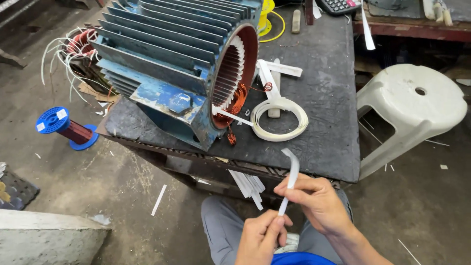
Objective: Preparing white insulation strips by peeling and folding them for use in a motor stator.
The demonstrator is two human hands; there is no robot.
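The blue finned motor housing [171, 59] lies on its side on the dark worktable [324, 122], its round opening facing the camera. Inside it are slotted metal teeth lined with white paper, and a bundle of copper wire [239, 100] spills from the lower edge. Beside the opening a coil of white strip [279, 120] lies flat on the table.

Below the table edge, both hands hold a narrow white strip [290, 179]. It runs nearly upright, its long axis tilted a little rightward, and its top end curls over toward the left. The left hand [262, 238] pinches the bottom end between thumb and fingers. The right hand [316, 201] is closed around the middle. The strip looks like stiff paper, though that is hard to confirm from here.

A blue spool [61, 126] of dark red wire lies on the concrete floor, and a white plastic stool [417, 105] stands right of the table.
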